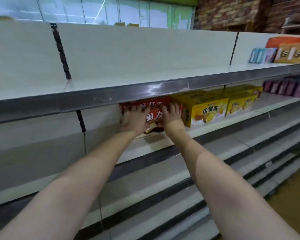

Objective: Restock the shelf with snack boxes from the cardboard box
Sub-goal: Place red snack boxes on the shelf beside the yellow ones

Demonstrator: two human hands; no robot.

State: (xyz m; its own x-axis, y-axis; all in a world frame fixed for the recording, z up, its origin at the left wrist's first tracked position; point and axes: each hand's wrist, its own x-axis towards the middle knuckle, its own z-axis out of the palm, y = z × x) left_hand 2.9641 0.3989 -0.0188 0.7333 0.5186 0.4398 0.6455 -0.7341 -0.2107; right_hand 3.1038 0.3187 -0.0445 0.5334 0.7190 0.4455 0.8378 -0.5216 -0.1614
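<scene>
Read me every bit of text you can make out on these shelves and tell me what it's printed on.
"丽友": front of the red snack box, partly covered by the left hand and right hand; its top shows "友" too.
"蛋黄派": front of the nearest yellow box; small line above it unreadable.
Farther yellow boxes: blurred.
Orange boxes, blue packs, purple packs: too blurred to read.

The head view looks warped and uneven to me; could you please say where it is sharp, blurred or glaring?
Head view: wide-angle bends the shelf edge, which carries a glare streak; the red box under both hands is sharpest; far boxes at right are soft.
</scene>
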